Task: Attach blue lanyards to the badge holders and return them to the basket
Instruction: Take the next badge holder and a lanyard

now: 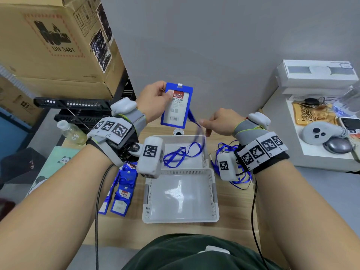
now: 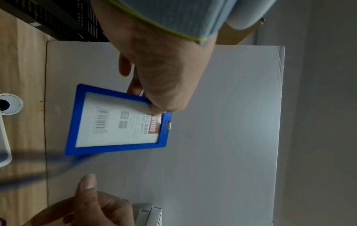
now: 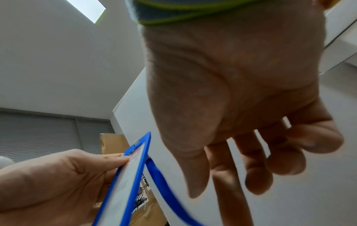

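**Badge holder held aloft in left hand; lanyard trailing to far basket**

Left hand (image 1: 153, 100) raised above the far edge of the tabletop (image 1: 233, 207), pinching a blue badge holder (image 1: 176, 106) at its upper left corner, thumb on the printed front and fingers behind. Holder held upright, slightly tilted, clear of the tabletop, card face toward the head camera, white clip tab at its top edge.

Right hand (image 1: 220, 122) just to the right of the holder's lower corner, apart from the frame. Fingers loosely curled, thumb extended toward the holder. Blue lanyard (image 1: 187, 152) emerging from behind the holder's right side, passing the right fingertips and dropping into the far white basket (image 1: 203, 162), where it lies in loops. Whether the right fingers actually pinch the strap: cannot tell; strap blurred in both wrist views.

Near white basket (image 1: 214, 191) directly in front of the far one, touching it, at the middle of the tabletop.

Stack of further badge holders (image 1: 121, 193) on the tabletop left of the near basket. Loose pile of blue lanyards (image 1: 238, 178) toward the right edge, partly hidden by the right wrist unit.
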A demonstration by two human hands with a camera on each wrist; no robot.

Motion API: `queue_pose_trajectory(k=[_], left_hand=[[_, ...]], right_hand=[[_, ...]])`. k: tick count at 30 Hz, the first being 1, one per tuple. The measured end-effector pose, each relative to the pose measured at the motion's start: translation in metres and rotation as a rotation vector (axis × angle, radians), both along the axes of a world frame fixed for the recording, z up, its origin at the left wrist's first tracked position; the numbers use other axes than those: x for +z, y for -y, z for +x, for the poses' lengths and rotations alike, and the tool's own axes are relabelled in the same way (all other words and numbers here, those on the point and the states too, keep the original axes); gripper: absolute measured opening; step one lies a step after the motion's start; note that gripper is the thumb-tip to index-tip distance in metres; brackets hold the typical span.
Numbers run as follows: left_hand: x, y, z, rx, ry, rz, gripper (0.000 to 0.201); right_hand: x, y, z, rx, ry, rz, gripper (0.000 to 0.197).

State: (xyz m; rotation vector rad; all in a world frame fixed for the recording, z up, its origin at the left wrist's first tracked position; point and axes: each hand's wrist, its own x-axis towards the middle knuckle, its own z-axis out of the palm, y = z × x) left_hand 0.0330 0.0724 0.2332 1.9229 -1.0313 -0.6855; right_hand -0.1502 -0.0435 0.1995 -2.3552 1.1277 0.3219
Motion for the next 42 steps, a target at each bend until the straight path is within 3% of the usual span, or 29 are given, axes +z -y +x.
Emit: queue_pose_trajectory(k=[3,5,7,9,12,14,17,20,22,28,32,42], left_hand=[[0.000,0.002,-0.005,-0.077,-0.059,0.068,0.023],[0.002,0.002,-0.010,-0.121,-0.068,0.126,0.026],[0.004,0.003,-0.014,-0.172,-0.025,0.152,0.026],[0.009,0.003,-0.019,-0.197,0.004,0.165,0.025],[0.012,0.004,-0.020,-0.200,0.010,0.170,0.023],[0.013,0.003,-0.018,-0.196,0.031,0.163,0.018],[0.010,-0.001,-0.011,-0.199,0.087,0.189,0.019],[0.006,-0.004,-0.010,-0.206,0.103,0.192,0.034],[0.005,-0.006,-0.012,-0.206,0.164,0.188,0.042],[0.002,-0.007,-0.006,-0.177,0.269,0.161,0.039],[-0.001,-0.006,-0.004,-0.171,0.336,0.124,0.035],[-0.002,-0.004,-0.001,-0.205,0.448,0.029,0.035]], right_hand=[[-0.002,0.003,0.000,-0.031,0.228,0.003,0.038],[0.002,0.001,0.003,-0.093,0.535,0.123,0.029],[0.010,-0.004,0.007,-0.081,0.698,0.268,0.030],[0.012,-0.010,0.011,-0.035,0.701,0.397,0.033],[0.010,-0.017,0.017,-0.103,0.724,0.592,0.036],[0.007,-0.018,0.017,-0.101,0.792,0.630,0.037],[0.009,-0.015,0.015,-0.141,0.811,0.526,0.038],[0.009,-0.010,0.016,-0.155,0.741,0.268,0.038],[0.011,-0.011,0.018,-0.137,0.728,0.197,0.037],[0.015,-0.013,0.018,-0.075,0.678,0.274,0.039],[0.016,-0.014,0.018,-0.034,0.640,0.223,0.038],[0.016,-0.015,0.024,-0.110,0.666,0.252,0.041]])
